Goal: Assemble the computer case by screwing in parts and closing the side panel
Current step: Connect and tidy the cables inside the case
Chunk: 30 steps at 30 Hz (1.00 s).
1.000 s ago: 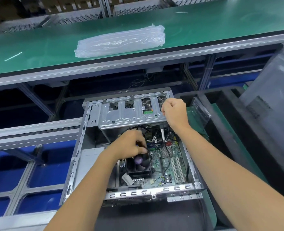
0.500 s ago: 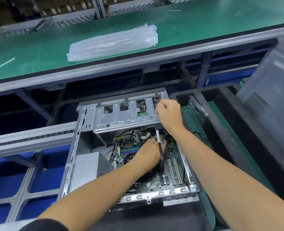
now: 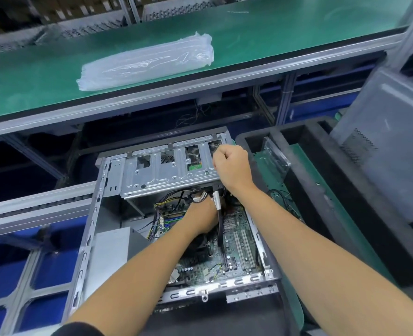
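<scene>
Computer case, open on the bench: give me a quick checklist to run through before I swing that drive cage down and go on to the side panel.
1. Right hand has a grip on the drive cage at its right end: ok, fingers curled at the cage edge.
2. Left hand clear of the space under the cage: not ok, it reaches among the cables just below it.
3. Cables tucked clear of the cage's path: cannot tell, the hand hides part of them.
4. Side panel off the computer case: ok, the motherboard is exposed.
5. Screwdriver within reach: cannot tell, none in view.
</scene>
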Tool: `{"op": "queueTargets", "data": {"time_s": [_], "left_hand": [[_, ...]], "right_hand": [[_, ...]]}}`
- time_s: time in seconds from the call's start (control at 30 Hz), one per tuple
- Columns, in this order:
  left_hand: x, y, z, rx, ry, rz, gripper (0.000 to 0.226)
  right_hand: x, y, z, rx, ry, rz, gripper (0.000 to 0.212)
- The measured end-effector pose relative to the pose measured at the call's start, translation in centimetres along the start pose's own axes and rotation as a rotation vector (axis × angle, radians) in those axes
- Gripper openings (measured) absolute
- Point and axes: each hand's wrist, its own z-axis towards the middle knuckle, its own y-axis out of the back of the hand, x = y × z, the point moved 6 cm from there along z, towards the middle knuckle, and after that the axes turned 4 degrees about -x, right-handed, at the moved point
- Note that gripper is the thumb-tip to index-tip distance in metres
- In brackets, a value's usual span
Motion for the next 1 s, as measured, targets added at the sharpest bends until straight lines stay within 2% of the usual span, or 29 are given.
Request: {"op": "queueTargets", "data": {"time_s": [0.2, 0.67, 1.0], "left_hand": [[-0.3, 0.3, 0.3, 0.014, -0.021, -0.068, 0.016], [0.8, -0.4, 1.5, 0.25, 0.054, -0.076, 0.024], [1.2, -0.6, 1.5, 0.212, 0.065, -0.077, 0.022]], "right_hand": [[-0.1, -0.1, 0.0, 0.003, 0.004, -0.003, 0.025], [-0.1, -0.1, -0.1, 0.012, 0.015, 0.008, 0.026], [0.0, -0.1, 0.0, 0.013, 0.001, 0.009, 0.025]]}}
